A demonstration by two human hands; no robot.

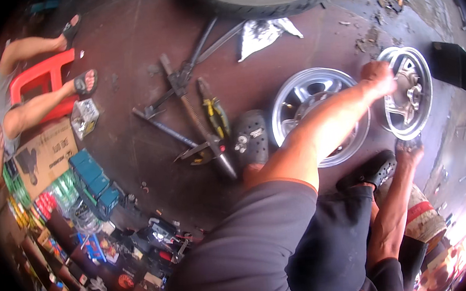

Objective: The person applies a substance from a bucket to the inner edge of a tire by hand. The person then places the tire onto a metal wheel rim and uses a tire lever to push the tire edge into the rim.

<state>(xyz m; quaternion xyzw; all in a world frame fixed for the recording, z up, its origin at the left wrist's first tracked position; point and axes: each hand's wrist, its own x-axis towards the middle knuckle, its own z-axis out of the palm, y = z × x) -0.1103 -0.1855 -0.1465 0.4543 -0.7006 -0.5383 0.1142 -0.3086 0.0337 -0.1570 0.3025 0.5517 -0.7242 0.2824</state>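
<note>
A silver spoked wheel rim (427, 92) stands on edge, tilted, at the right. My left hand (379, 79) reaches across and is closed on its near-left upper edge. Below the rim, my right hand (410, 156) is closed at the bottom edge, against a small dark grey patch that I cannot make out. A second silver wheel rim (286, 103) lies flat on the floor under my left forearm, which hides part of it. My feet, in black clogs (252, 138), are on either side of that flat rim.
Pliers with yellow-and-black handles (216, 116) lie beside a long metal bar tool (191, 107). A tyre (265, 1) and a white cloth (262, 36) are farther off. At left, another person sits by a red plastic stool (39, 79), near a cardboard box (45, 156) and teal cases (91, 177). A black box (452, 65) stands right.
</note>
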